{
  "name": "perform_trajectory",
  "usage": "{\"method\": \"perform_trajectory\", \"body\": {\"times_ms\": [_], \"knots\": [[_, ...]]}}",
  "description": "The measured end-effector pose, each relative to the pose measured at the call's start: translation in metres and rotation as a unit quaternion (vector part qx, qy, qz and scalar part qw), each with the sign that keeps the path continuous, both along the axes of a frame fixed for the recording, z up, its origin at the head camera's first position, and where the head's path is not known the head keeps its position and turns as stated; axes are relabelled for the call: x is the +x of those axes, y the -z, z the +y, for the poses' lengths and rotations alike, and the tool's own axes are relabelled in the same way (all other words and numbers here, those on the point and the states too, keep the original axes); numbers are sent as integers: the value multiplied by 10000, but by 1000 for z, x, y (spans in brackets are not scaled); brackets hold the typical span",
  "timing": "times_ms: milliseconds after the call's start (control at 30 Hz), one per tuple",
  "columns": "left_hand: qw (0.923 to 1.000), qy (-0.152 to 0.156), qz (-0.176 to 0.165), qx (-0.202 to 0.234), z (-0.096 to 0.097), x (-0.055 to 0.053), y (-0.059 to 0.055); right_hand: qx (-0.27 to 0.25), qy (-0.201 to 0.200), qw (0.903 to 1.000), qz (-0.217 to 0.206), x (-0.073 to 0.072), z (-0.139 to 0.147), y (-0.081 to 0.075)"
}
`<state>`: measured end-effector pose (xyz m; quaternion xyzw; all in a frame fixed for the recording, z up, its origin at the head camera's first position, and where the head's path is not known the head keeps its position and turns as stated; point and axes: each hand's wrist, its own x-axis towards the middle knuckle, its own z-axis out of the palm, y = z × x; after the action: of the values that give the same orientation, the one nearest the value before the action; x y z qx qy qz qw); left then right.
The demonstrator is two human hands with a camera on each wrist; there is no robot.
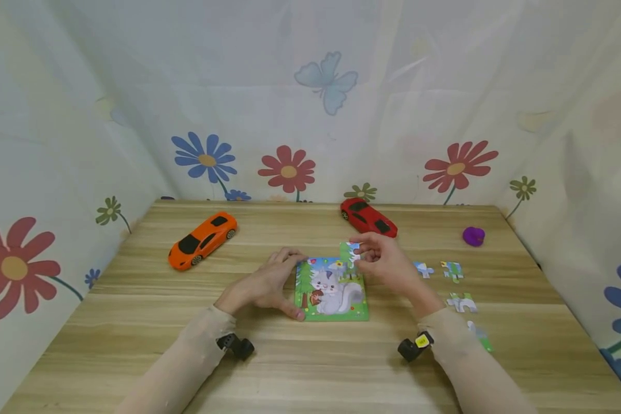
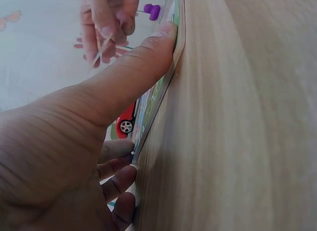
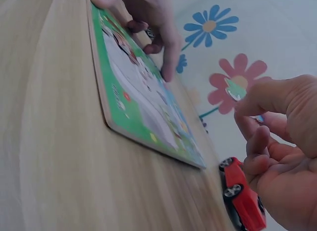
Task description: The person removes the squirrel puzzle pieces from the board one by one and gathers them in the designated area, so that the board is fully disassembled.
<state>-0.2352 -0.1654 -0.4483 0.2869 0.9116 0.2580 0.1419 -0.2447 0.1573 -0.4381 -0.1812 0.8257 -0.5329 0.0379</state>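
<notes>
While steadied, puzzle board (image 1: 336, 299) flat.

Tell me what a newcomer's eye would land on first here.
Probably the green squirrel jigsaw board at the middle of the wooden table, with the left hand pressing its left edge and the right hand pinching a small puzzle piece above its far right corner. Next, the orange toy car at far left and the red toy car behind the board.

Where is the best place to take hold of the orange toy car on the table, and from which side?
Probably from above, across the middle of the orange toy car, with the grip on its two long flanks between the wheels. It lies low and diagonal on the table, with open space around.
</notes>
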Motion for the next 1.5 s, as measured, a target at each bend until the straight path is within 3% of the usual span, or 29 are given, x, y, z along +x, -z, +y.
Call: {"method": "perform_trajectory", "body": {"times_ms": [233, 633, 1067, 1500], "knots": [[10000, 2, -21, -31, 0, -1, 1, 541, 238, 9979, 278, 3, 29, -8], [10000, -4, -12, -32, -1, -1, 0, 778, 260, 9966, 112, 10, 69, -9], [9999, 32, 32, -112, -1, -1, 0, 1409, 336, 9892, 219, 6, 78, 6], [9999, 69, 99, -105, -2, 0, 0, 1875, 133, 9816, 325, 4, 74, 16]]}}
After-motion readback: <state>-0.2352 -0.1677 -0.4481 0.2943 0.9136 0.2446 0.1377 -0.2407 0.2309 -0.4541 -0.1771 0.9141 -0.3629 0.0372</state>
